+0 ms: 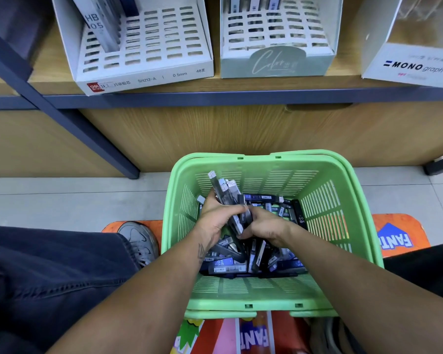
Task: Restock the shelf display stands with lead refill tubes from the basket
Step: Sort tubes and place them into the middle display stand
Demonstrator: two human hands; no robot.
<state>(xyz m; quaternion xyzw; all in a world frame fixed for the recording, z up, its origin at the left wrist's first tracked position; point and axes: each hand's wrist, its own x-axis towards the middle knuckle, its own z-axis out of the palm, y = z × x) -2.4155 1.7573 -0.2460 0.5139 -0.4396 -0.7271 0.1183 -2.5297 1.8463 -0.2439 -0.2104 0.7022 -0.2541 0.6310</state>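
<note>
Hands both down in the green slatted plastic basket (325, 218), and that's the only view you've got, the head camera looking down. Your left hand (216, 215) is wrapped round a fanned bundle of flat dark lead refill tubes (224, 191), about four or five of them; the exact count is hard to read where they overlap, and their upper ends poke up above your knuckles. Your right hand (262, 226) is curled in tight against the bundle's lower end, fingers tucked under; whether it's actually pinching a tube or just steadying the bundle, I can't tell.

Under your wrists lies the loose heap of dark refill tubes (230, 264), well over a dozen, lying every which way across the basket floor, one marked HB 0.5 propped against the right wall.

Up on the wooden shelf (241, 84) you've got three boxes. The white slotted cardboard display stand (149, 47) on the left, printed 0.5mm, holds a few upright tubes in its back left corner. The pale grey-green slotted stand (276, 42) in the middle has tubes along its back row. A white MONO graph box (414, 65) sits at the right.

One grey trainer (138, 240) shows left of the basket.
</note>
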